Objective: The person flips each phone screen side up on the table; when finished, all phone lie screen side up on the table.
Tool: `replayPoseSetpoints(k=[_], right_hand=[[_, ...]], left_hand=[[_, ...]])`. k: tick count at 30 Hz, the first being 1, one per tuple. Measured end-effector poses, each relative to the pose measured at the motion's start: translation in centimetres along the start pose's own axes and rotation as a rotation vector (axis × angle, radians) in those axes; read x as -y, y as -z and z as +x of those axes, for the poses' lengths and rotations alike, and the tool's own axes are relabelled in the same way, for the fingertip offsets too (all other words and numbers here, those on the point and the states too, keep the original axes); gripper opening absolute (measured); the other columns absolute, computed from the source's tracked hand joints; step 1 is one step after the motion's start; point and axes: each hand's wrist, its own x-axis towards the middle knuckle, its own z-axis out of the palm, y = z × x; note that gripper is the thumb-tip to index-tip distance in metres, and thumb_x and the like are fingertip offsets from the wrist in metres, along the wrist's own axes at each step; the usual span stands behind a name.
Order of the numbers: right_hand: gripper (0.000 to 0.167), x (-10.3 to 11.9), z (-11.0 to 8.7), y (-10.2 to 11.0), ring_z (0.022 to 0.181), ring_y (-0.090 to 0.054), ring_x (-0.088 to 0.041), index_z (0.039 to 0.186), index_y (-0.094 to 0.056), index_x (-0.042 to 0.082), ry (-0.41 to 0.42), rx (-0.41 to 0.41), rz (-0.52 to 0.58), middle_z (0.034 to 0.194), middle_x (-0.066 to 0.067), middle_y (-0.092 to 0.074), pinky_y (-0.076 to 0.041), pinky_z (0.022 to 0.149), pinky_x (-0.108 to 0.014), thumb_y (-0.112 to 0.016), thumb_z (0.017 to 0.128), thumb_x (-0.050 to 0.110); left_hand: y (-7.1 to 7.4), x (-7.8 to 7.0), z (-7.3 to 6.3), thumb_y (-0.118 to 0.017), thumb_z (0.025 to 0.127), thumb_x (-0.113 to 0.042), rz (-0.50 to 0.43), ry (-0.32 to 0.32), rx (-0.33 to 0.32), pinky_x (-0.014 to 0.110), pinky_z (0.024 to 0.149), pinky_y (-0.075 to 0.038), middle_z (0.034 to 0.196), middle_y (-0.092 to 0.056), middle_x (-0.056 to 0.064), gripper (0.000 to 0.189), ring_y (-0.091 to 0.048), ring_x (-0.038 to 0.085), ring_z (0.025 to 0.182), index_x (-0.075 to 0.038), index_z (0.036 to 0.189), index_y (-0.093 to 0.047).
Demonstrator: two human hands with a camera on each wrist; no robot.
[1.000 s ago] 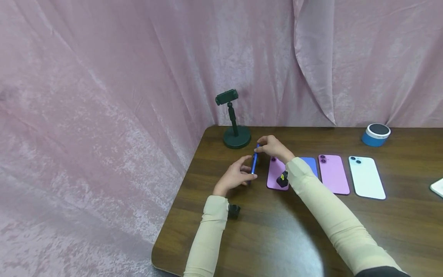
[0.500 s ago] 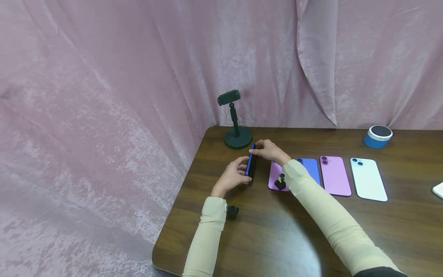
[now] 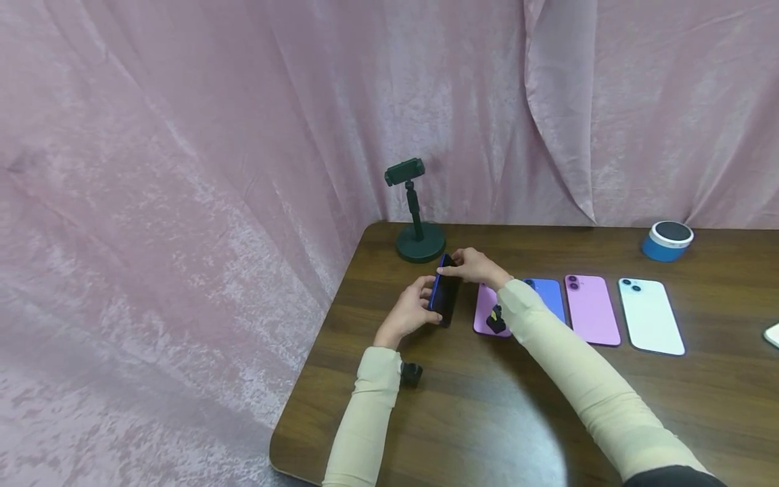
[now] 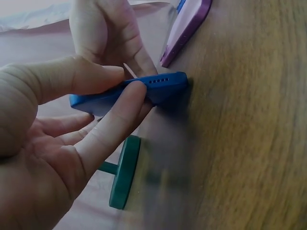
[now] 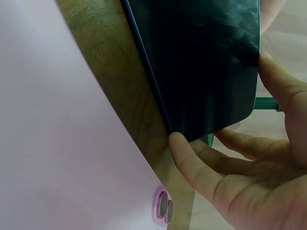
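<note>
A blue phone (image 3: 446, 297) with a black screen is tilted up on its long edge near the table's left side. My left hand (image 3: 410, 311) pinches its near end, thumb on the screen side and fingers beneath, as the left wrist view shows at the phone's bottom edge (image 4: 160, 80). At the far end my right hand (image 3: 477, 266) grips the corners, its thumb and fingertips at the rim of the screen (image 5: 201, 72). Beside the phone, on its right, lies a pink phone (image 3: 487, 308), back up, partly covered by the right wrist.
A dark green phone stand (image 3: 420, 241) stands behind the hands. To the right lie a blue phone (image 3: 550, 297), a second pink phone (image 3: 592, 310) and a pale mint phone (image 3: 651, 316). A blue and white round device (image 3: 667, 241) sits at the back; a white object (image 3: 771, 335) shows at the right edge.
Held in both hands, the blue phone has turned from edge-on so that its black screen faces up and right. It has also shifted slightly left.
</note>
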Motion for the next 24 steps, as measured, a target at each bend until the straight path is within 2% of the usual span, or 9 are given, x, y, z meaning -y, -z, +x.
replayPoseSetpoints(k=[4, 9, 14, 18, 24], right_hand=[[0.074, -0.22, 0.14, -0.24, 0.115, -0.059, -0.042, 0.141, -0.043, -0.014, -0.007, -0.012, -0.071, 0.137, -0.033, -0.053, -0.051, 0.094, -0.049, -0.072, 0.094, 0.034], [0.073, -0.06, 0.12, -0.55, 0.123, -0.054, -0.044, 0.138, -0.047, -0.016, -0.005, -0.024, -0.172, 0.135, -0.033, -0.054, -0.045, 0.102, -0.051, -0.080, 0.088, 0.025], [0.071, 0.18, -0.02, -0.58, 0.127, -0.052, -0.045, 0.139, -0.046, -0.016, -0.016, -0.026, -0.198, 0.139, -0.033, -0.051, -0.043, 0.104, -0.052, -0.082, 0.085, 0.014], [0.070, 0.19, -0.22, -0.50, 0.130, -0.048, -0.046, 0.141, -0.045, -0.015, -0.024, -0.024, -0.216, 0.142, -0.033, -0.049, -0.043, 0.105, -0.052, -0.081, 0.084, 0.009], [0.071, 0.13, -0.45, -0.60, 0.126, -0.052, -0.045, 0.139, -0.046, -0.016, -0.032, -0.036, -0.238, 0.140, -0.033, -0.052, -0.046, 0.102, -0.051, -0.081, 0.082, 0.006]], left_hand=[[-0.13, 0.15, 0.15, -0.075, 0.077, 0.018, 0.014, 0.015, -0.011, 0.044, 0.095, -0.052, 0.129, -0.060, 0.024, 0.082, -0.064, 0.036, 0.114, 0.001, 0.148, -0.039], [-0.31, 0.41, 0.25, -0.079, 0.075, 0.016, 0.109, 0.055, -0.039, 0.040, 0.093, -0.053, 0.126, -0.061, 0.019, 0.083, -0.065, 0.029, 0.107, 0.001, 0.147, -0.042], [-0.44, 0.69, 0.26, -0.082, 0.073, 0.015, 0.161, 0.055, -0.059, 0.039, 0.090, -0.053, 0.120, -0.063, 0.015, 0.082, -0.065, 0.024, 0.098, 0.001, 0.145, -0.045], [-0.45, 0.67, 0.21, -0.082, 0.072, 0.014, 0.195, 0.056, -0.063, 0.038, 0.090, -0.053, 0.118, -0.063, 0.014, 0.081, -0.065, 0.023, 0.098, 0.003, 0.144, -0.047], [-0.43, 0.83, 0.22, -0.085, 0.071, 0.011, 0.262, 0.058, -0.060, 0.037, 0.089, -0.052, 0.112, -0.061, 0.012, 0.080, -0.064, 0.024, 0.098, 0.005, 0.142, -0.049]])
